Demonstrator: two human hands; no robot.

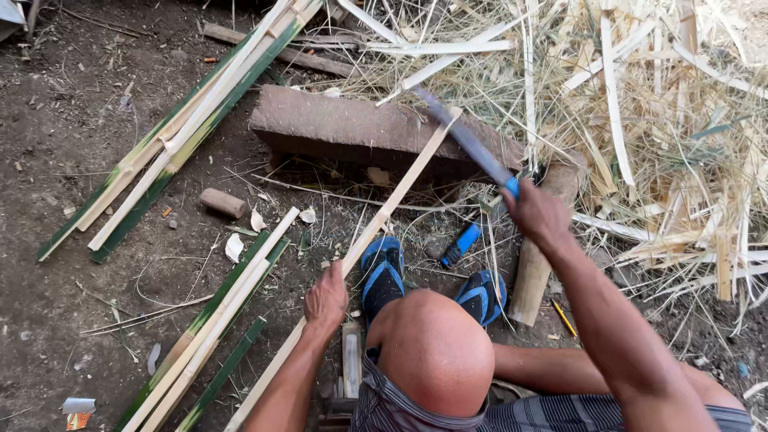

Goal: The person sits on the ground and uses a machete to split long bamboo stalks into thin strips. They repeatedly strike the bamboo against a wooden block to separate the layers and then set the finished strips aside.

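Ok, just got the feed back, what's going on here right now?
A person sits on the dirt ground, working a long pale bamboo strip. The left hand holds the strip low down, with its far end resting on a wooden block. The right hand holds a long blade by a blue handle, its edge at the strip's top end. Split green bamboo strips lie to the left, and a heap of shavings to the right.
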